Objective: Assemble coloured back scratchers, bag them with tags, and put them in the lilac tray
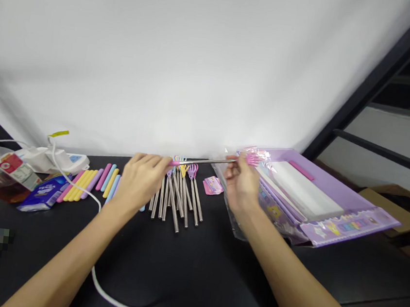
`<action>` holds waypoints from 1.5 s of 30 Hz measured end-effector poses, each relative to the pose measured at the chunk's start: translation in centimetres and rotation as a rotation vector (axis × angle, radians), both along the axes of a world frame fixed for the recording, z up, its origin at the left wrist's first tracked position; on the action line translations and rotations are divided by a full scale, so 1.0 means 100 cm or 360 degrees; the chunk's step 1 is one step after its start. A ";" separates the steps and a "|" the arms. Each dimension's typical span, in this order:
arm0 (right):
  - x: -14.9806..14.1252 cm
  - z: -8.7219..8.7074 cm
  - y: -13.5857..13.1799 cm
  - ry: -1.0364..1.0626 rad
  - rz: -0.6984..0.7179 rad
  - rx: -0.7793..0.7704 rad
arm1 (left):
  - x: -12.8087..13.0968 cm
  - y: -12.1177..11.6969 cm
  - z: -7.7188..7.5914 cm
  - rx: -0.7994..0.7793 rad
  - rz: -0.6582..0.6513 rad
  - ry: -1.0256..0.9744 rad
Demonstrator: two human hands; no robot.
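A back scratcher (209, 162) with a metal rod, a pink claw head and a pink handle end is stretched level between my hands. My left hand (144, 174) is wrapped round its handle end, most of which is hidden. Near the claw, my right hand (241, 182) pinches the rod. Below it, several metal rods with coloured claw heads (176, 194) lie bunched on the black table. Several pastel handle tubes (83, 185) in pink, yellow, purple and blue lie in a row left of my left hand.
On the right stands a purple display box (351, 227) with clear plastic bags. Small pink cards (213, 185) lie left of it. At the left are a power strip (75, 162), a blue packet (45, 193) and a tilted drink bottle (8, 172). A white cable (102, 294) crosses the table.
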State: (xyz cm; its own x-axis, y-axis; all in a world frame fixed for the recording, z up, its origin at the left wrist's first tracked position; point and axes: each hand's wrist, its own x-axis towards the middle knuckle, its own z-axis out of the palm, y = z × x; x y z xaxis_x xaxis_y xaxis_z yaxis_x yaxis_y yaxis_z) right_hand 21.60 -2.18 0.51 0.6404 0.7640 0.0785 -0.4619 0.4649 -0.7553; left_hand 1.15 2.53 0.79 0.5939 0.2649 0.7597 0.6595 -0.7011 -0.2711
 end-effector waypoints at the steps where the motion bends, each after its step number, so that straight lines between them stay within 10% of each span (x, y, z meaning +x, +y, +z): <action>1: 0.002 0.001 0.000 0.0028 -0.0065 0.0011 | 0.000 0.001 0.001 0.0021 0.0013 -0.0013; 6: 0.008 0.005 -0.001 0.0004 0.0153 0.0022 | -0.001 0.000 0.005 0.0158 -0.0160 0.0039; 11: 0.039 0.015 0.000 0.0182 -0.0305 0.0020 | -0.012 0.007 0.005 0.0109 0.0052 -0.0035; 17: 0.038 0.016 0.000 0.0182 -0.0154 0.0045 | 0.005 -0.002 0.005 0.0024 -0.0129 0.0107; 23: 0.081 0.025 -0.009 0.0301 -0.0555 -0.0004 | -0.021 0.015 0.000 0.0109 0.0178 -0.0061; 38: 0.118 0.028 -0.020 0.0111 -0.0728 0.0086 | -0.022 0.014 -0.001 0.0161 0.0214 -0.0108; 45: 0.063 0.019 -0.006 0.0170 -0.0514 -0.0022 | 0.001 0.004 0.001 0.0162 -0.0037 -0.0113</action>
State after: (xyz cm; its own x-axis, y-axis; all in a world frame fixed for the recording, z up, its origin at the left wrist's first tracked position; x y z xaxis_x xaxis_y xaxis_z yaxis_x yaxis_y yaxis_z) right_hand 27.89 -2.80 2.41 0.8535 0.5210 -0.0109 -0.3693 0.5900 -0.7180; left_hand 1.25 2.95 0.88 0.5426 0.1709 0.8224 0.6634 -0.6878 -0.2948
